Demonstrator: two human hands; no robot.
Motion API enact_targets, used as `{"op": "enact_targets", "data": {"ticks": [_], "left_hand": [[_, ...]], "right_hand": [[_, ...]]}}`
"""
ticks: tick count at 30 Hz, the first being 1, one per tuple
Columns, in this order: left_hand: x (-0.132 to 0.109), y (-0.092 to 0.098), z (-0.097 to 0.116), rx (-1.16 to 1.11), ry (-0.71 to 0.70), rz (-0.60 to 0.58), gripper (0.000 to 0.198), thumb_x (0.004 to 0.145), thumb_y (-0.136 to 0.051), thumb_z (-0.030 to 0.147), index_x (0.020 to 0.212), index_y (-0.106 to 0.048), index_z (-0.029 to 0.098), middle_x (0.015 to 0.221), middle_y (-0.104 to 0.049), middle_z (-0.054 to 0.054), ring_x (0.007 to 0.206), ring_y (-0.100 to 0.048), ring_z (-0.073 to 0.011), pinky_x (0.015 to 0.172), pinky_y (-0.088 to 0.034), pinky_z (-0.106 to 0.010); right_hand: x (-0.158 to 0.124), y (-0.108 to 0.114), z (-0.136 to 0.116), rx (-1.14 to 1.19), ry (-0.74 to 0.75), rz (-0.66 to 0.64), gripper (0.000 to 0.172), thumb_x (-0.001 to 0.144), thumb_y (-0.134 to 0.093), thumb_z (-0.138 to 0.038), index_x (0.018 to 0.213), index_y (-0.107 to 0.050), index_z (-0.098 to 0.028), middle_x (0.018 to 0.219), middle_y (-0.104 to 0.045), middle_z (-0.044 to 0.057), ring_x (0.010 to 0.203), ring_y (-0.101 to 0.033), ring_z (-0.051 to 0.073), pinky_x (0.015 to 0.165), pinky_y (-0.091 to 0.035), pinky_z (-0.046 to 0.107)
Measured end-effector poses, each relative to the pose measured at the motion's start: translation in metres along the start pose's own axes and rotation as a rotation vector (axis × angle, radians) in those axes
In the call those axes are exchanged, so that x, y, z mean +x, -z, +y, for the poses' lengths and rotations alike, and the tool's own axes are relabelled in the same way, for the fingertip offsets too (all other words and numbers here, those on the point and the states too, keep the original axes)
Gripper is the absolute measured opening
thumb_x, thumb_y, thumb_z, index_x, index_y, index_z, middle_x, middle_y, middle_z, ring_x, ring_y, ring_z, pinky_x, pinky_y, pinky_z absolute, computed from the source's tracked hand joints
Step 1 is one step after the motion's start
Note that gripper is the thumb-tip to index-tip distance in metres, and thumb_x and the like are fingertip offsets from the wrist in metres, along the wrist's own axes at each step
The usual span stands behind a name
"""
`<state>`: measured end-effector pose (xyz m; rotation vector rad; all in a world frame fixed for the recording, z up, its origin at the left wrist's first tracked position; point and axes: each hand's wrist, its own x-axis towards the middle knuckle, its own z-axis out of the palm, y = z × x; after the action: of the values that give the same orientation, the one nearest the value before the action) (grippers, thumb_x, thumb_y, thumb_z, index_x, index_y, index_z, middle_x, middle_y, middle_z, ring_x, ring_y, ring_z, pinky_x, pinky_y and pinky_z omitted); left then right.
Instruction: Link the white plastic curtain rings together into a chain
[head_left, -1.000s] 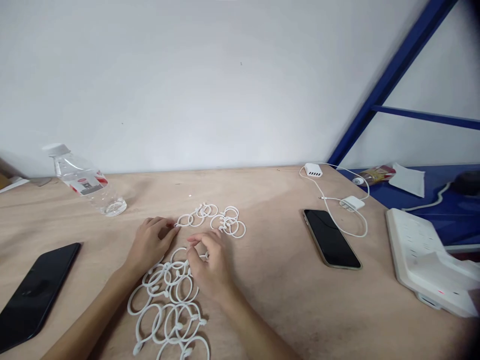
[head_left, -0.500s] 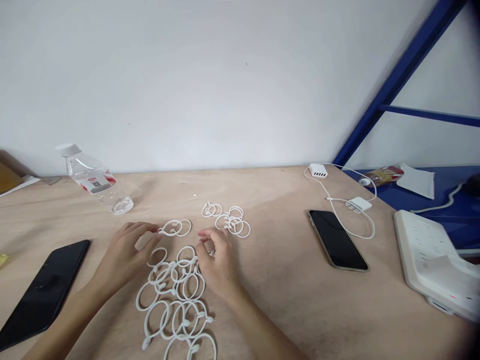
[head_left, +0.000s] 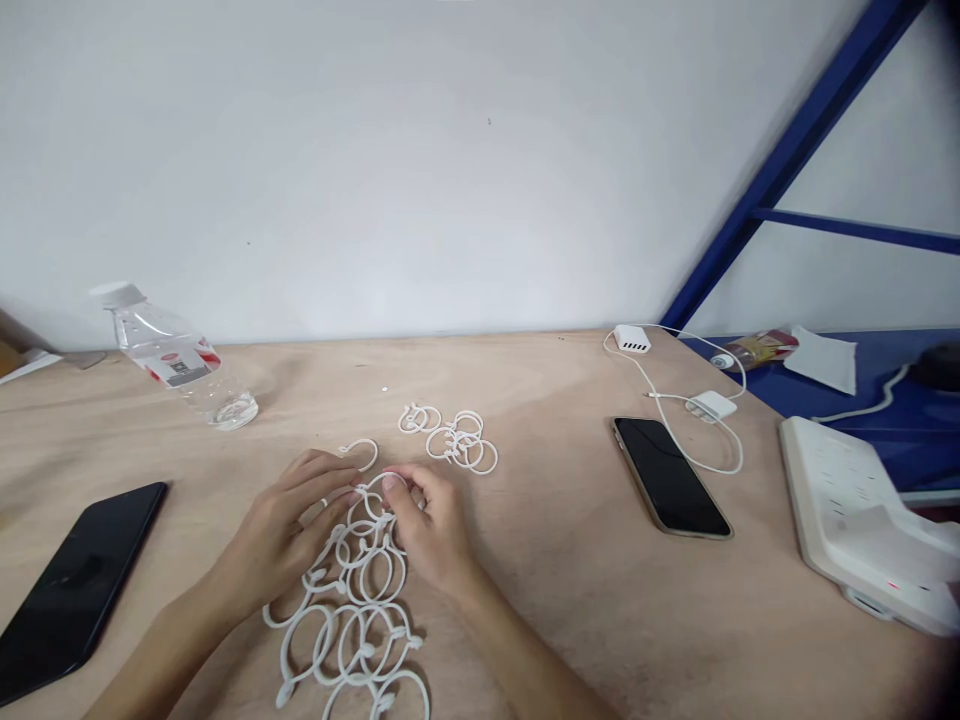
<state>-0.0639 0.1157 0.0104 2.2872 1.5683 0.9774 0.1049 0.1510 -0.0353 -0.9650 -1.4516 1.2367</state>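
White plastic curtain rings (head_left: pixel 377 575) lie linked and overlapping in a pile on the wooden table between my forearms. Above the pile's far end, both hands meet at one curtain ring (head_left: pixel 381 477). My right hand (head_left: pixel 435 520) pinches its right side between thumb and index finger. My left hand (head_left: pixel 289 515) is closed at its left side, with the fingertips partly hidden by the rings. Just beyond my left fingers, a single ring (head_left: pixel 365 443) rests on the table. A smaller group of rings (head_left: pixel 465 450) lies farther off, past my right hand.
A tilted-looking water bottle (head_left: pixel 180 362) stands at the back left. One dark phone (head_left: pixel 79 580) lies at left, another phone (head_left: pixel 671 480) at right. A white charger (head_left: pixel 632 339) with cables sits near the wall. A white power strip (head_left: pixel 832 500) is at far right.
My left hand has moved right and brought a ring from beside the far single ring toward the pile. My right hand has closed on that ring. The view has shifted slightly.
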Motion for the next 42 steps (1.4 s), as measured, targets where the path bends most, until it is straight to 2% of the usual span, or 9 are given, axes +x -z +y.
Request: {"op": "enact_targets", "data": {"ticks": [5, 12, 15, 19, 22, 26, 32, 36, 42], "left_hand": [[0.000, -0.010, 0.003, -0.063, 0.054, 0.127, 0.015, 0.086, -0.058, 0.029, 0.094, -0.071, 0.026, 0.090, -0.072, -0.003, 0.087, -0.064, -0.0217, 0.074, -0.053, -0.031], [-0.003, -0.013, 0.010, -0.126, 0.090, 0.152, 0.016, 0.086, -0.058, 0.028, 0.090, -0.073, 0.023, 0.085, -0.072, -0.004, 0.084, -0.064, -0.0201, 0.074, -0.053, -0.031], [-0.006, -0.015, 0.014, -0.128, 0.185, 0.159, 0.018, 0.085, -0.059, 0.034, 0.088, -0.072, 0.022, 0.083, -0.072, -0.003, 0.081, -0.065, -0.0201, 0.073, -0.053, -0.030], [-0.008, -0.017, 0.023, -0.133, 0.401, 0.134, 0.026, 0.085, -0.057, 0.042, 0.089, -0.073, 0.022, 0.078, -0.072, 0.000, 0.072, -0.065, -0.0185, 0.067, -0.052, -0.027], [-0.008, -0.019, 0.029, -0.190, 0.461, 0.092, 0.031, 0.087, -0.054, 0.045, 0.094, -0.074, 0.022, 0.079, -0.073, -0.001, 0.072, -0.067, -0.0188, 0.067, -0.053, -0.027], [-0.010, -0.023, 0.031, -0.210, 0.431, 0.111, 0.030, 0.085, -0.056, 0.042, 0.099, -0.073, 0.022, 0.092, -0.075, -0.003, 0.084, -0.069, -0.0220, 0.074, -0.054, -0.030], [-0.014, -0.028, 0.029, -0.169, 0.392, 0.203, 0.024, 0.085, -0.056, 0.036, 0.091, -0.074, 0.021, 0.086, -0.075, -0.003, 0.077, -0.068, -0.0197, 0.069, -0.053, -0.028], [-0.014, -0.028, 0.032, -0.093, 0.303, 0.245, 0.021, 0.087, -0.054, 0.031, 0.090, -0.072, 0.021, 0.082, -0.073, -0.003, 0.071, -0.066, -0.0179, 0.067, -0.051, -0.027], [-0.016, -0.034, 0.030, 0.029, 0.124, 0.242, 0.019, 0.090, -0.049, 0.019, 0.092, -0.068, 0.020, 0.079, -0.069, -0.003, 0.072, -0.061, -0.0171, 0.067, -0.048, -0.027]], "right_hand": [[-0.003, -0.002, 0.002, 0.096, -0.053, -0.064, 0.015, 0.086, -0.056, -0.026, 0.090, -0.068, -0.017, 0.075, -0.071, 0.002, 0.069, -0.064, 0.015, 0.062, -0.049, 0.023], [-0.007, 0.002, -0.007, 0.053, -0.002, -0.160, 0.027, 0.092, -0.051, -0.036, 0.093, -0.071, -0.018, 0.073, -0.068, 0.001, 0.069, -0.063, 0.014, 0.065, -0.048, 0.023], [-0.006, 0.002, -0.007, 0.050, 0.008, -0.148, 0.030, 0.094, -0.047, -0.033, 0.085, -0.070, -0.017, 0.066, -0.064, 0.000, 0.063, -0.060, 0.013, 0.060, -0.046, 0.021], [-0.005, 0.001, -0.004, 0.035, -0.002, -0.106, 0.027, 0.092, -0.050, -0.033, 0.083, -0.069, -0.016, 0.065, -0.063, -0.001, 0.061, -0.057, 0.012, 0.058, -0.044, 0.021], [-0.004, 0.000, -0.002, 0.038, -0.007, -0.072, 0.028, 0.092, -0.050, -0.035, 0.084, -0.069, -0.017, 0.066, -0.065, 0.000, 0.061, -0.059, 0.013, 0.057, -0.045, 0.021], [-0.003, 0.001, -0.001, 0.063, 0.011, -0.061, 0.027, 0.092, -0.050, -0.034, 0.088, -0.071, -0.018, 0.074, -0.069, 0.002, 0.070, -0.063, 0.015, 0.064, -0.049, 0.023], [-0.004, 0.001, -0.003, -0.011, 0.085, -0.088, 0.027, 0.092, -0.050, -0.031, 0.081, -0.073, -0.019, 0.073, -0.068, 0.002, 0.073, -0.061, 0.017, 0.069, -0.048, 0.025], [-0.004, 0.002, -0.007, -0.061, 0.193, -0.091, 0.031, 0.092, -0.050, -0.025, 0.069, -0.069, -0.020, 0.065, -0.062, 0.000, 0.069, -0.057, 0.016, 0.070, -0.044, 0.026], [-0.004, 0.002, -0.006, -0.110, 0.206, -0.122, 0.032, 0.093, -0.048, -0.025, 0.064, -0.063, -0.019, 0.063, -0.059, -0.001, 0.066, -0.052, 0.014, 0.067, -0.040, 0.026]]}}
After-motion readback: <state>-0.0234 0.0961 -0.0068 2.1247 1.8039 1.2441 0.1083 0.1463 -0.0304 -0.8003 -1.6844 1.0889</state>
